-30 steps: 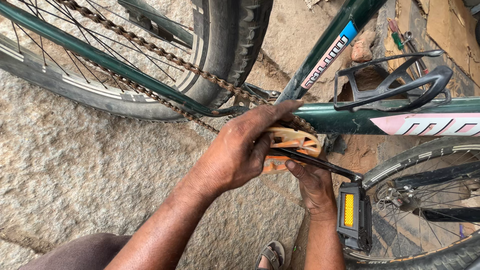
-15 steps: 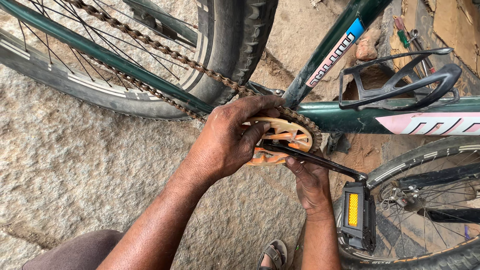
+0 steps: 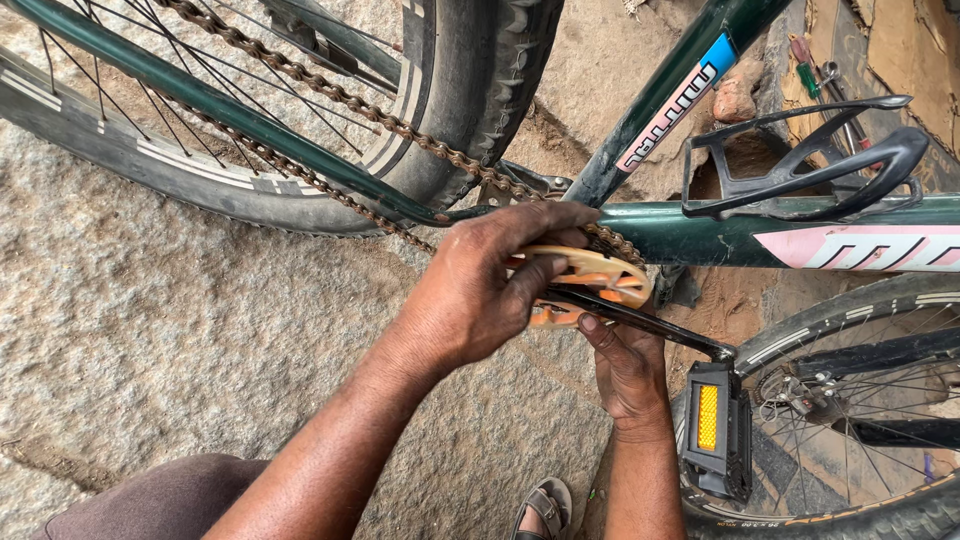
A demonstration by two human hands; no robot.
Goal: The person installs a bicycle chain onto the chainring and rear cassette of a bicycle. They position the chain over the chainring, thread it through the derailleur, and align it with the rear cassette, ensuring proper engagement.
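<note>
Around the chainring [image 3: 592, 275] I have little room: the green frame tube [image 3: 720, 235] runs just above it, the chain [image 3: 330, 85] and rear tyre [image 3: 470, 110] crowd its upper left, and the crank arm [image 3: 650, 325] with the pedal [image 3: 715, 430] bars its lower right. Below and left of it, open stone ground [image 3: 150, 330] lets my hands [image 3: 480, 290] pass.

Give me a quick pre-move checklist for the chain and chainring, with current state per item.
1. Left hand gripping chainring guard: ok.
2. Right hand steadying under the crank arm: ok.
3. Chain seated on the chainring teeth: cannot tell, fingers cover it.
4. Fingers clear of chain and teeth: not ok, left fingertips lie at the chain.
5. Pedal free of the hands: ok.
6. Chain intact along the rear wheel: ok in the visible run.
</note>
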